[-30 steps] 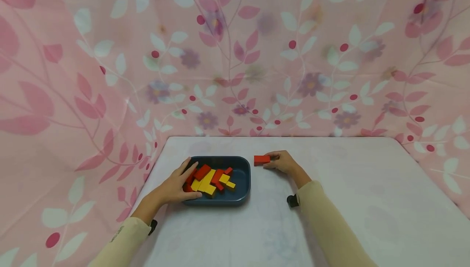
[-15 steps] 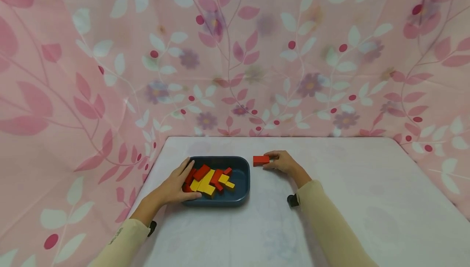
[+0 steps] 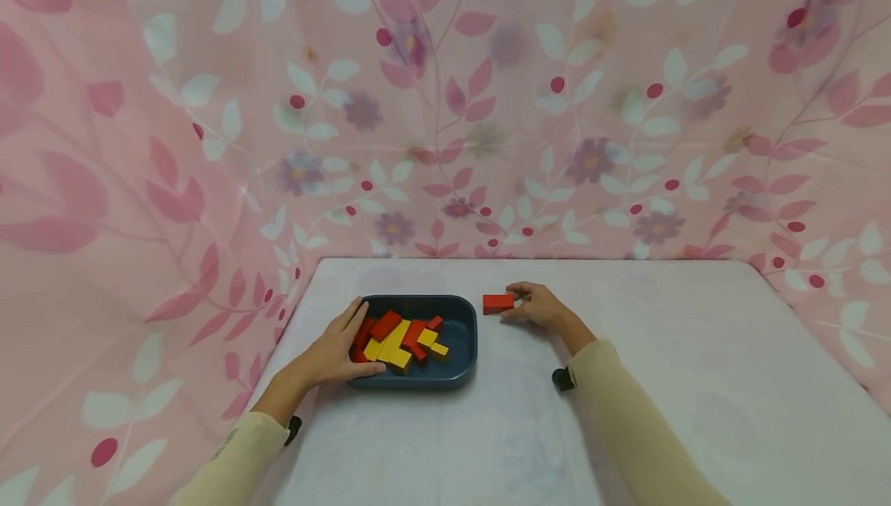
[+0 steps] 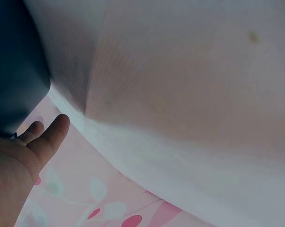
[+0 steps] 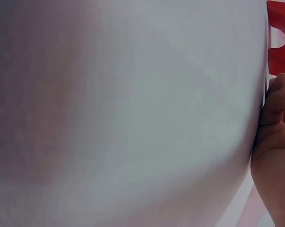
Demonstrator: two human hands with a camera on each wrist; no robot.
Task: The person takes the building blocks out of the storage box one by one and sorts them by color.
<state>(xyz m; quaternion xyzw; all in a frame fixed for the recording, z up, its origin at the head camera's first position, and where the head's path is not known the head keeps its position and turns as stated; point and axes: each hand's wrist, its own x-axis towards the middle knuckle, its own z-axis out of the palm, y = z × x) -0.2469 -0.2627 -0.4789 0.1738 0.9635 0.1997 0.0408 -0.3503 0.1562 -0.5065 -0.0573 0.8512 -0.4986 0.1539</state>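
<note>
My left hand [image 3: 339,347] rests over the left end of a dark blue tray [image 3: 459,370], its fingers spread along the far side and the thumb on the near side. In the left wrist view two straight fingers [image 4: 55,135] show beside the outer wall of the tray [image 4: 14,71]. Right of the tray, a red block [image 3: 497,305] sits on the white table. My right hand [image 3: 539,309] is at its right end, thumb in front and other fingers parted behind. The right wrist view shows the red block [image 5: 280,61] only at its edge, with a notch-like gap.
Several red and yellow blocks [image 3: 400,343] lie piled in the tray, mostly toward its left and middle. White cloth covers the table [image 3: 661,367]. A pink floral cloth [image 3: 445,119] hangs behind the table and along its left side.
The right hand's fingers have parted a little and its wrist has shifted slightly right, while the red block stays in place beside the tray. The left hand has hardly moved.
</note>
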